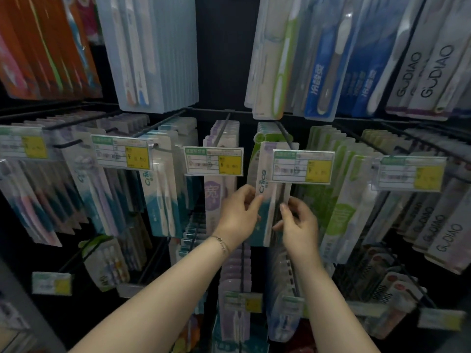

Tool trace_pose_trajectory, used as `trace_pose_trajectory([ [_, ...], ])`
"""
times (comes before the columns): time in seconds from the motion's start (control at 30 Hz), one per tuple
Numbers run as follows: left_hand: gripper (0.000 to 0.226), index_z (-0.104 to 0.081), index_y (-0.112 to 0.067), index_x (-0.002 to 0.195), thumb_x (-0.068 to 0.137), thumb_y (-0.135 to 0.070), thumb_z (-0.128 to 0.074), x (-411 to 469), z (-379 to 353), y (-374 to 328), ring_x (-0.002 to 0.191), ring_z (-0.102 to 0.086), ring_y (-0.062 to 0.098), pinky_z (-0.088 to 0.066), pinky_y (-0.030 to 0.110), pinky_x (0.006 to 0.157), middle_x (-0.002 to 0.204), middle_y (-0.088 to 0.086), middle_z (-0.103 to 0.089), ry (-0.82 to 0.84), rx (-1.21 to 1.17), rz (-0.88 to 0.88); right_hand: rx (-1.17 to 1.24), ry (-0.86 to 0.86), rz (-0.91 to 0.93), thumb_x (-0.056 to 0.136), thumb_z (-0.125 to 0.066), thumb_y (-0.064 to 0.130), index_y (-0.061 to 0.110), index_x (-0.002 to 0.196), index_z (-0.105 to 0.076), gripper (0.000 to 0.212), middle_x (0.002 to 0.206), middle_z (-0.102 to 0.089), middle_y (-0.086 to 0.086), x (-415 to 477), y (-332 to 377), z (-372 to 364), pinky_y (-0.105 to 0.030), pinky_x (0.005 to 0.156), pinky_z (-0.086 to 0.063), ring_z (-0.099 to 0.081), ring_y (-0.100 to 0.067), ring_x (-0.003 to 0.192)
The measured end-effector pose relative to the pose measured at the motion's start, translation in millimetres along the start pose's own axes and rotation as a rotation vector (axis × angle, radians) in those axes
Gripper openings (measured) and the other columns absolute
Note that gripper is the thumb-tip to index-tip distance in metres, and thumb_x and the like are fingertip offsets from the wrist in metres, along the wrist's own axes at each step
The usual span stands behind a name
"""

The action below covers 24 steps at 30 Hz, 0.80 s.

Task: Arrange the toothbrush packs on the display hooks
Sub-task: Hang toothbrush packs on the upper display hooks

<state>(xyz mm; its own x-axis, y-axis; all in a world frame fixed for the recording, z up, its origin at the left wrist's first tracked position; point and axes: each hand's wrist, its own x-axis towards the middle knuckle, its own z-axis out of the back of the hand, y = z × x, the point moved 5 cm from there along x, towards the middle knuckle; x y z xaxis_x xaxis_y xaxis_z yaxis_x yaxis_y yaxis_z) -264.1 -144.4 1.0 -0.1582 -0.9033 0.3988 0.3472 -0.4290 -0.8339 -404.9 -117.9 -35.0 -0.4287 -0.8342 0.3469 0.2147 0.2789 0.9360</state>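
Two arms reach up, and the left hand (pixel 239 212) and right hand (pixel 298 222) each pinch one side of a toothbrush pack (pixel 266 189) with curled fingers. Its top is up by a hook (pixel 285 135), behind a price tag (pixel 303 165). I think the hands are hanging it now, and next the pack's hole must slide onto the hook.

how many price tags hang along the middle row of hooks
5 price tags, left to right: far left edge, left of centre, centre, right of centre above the held toothbrush pack, right. More may lie outside the frame.
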Motion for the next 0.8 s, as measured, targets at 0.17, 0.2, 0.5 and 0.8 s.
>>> trace_pose_trajectory([
  [0.17, 0.023, -0.053, -0.022, 0.076, 0.098, -0.026, -0.051, 3.5, -0.5, -3.5, 0.059, -0.066, 0.011, -0.051, 0.023, 0.057, 0.070, -0.006, -0.060, 0.010, -0.044, 0.034, 0.046, 0.000, 0.061, 0.096, -0.057, 0.018, 0.008, 0.119, -0.061, 0.026, 0.070, -0.062, 0.002, 8.2, 1.0, 9.7, -0.018, 0.049, -0.043, -0.052, -0.003, 0.045],
  [0.2, 0.022, -0.054, -0.020, 0.077, 0.098, -0.026, -0.051, 3.4, 0.0, -1.9, 0.059, -0.066, 0.012, -0.053, 0.028, 0.060, 0.070, -0.005, -0.061, 0.014, -0.053, 0.042, 0.042, 0.015, 0.075, 0.096, -0.057, 0.017, 0.006, 0.119, -0.061, 0.026, 0.068, -0.062, 0.004, 8.6, 0.1, 10.1, -0.019, 0.049, -0.043, -0.052, -0.003, 0.045],
  [0.5, 0.021, -0.055, -0.019, 0.076, 0.097, -0.021, -0.053, 0.0, 19.8, 0.3, 0.051, -0.062, 0.008, -0.052, 0.025, 0.057, 0.063, -0.007, -0.059, -0.044, -0.083, 0.101, -0.001, 0.151, 0.239, 0.097, -0.055, 0.013, 0.018, 0.087, -0.063, 0.015, 0.061, -0.055, 0.017, -6.1, 26.6, -1.5, -0.016, 0.054, -0.039, -0.049, 0.001, 0.051],
  [0.8, 0.023, -0.057, -0.020, 0.072, 0.095, -0.018, -0.056, -27.4, 30.6, 14.3, 0.049, -0.062, 0.014, -0.050, 0.023, 0.052, 0.050, -0.012, -0.060, -0.048, -0.046, 0.081, -0.058, 0.236, 0.115, 0.091, -0.063, 0.031, 0.023, 0.086, -0.060, 0.010, 0.055, -0.055, 0.006, -23.7, 4.4, -9.2, -0.035, 0.054, -0.044, -0.052, -0.016, 0.052],
])
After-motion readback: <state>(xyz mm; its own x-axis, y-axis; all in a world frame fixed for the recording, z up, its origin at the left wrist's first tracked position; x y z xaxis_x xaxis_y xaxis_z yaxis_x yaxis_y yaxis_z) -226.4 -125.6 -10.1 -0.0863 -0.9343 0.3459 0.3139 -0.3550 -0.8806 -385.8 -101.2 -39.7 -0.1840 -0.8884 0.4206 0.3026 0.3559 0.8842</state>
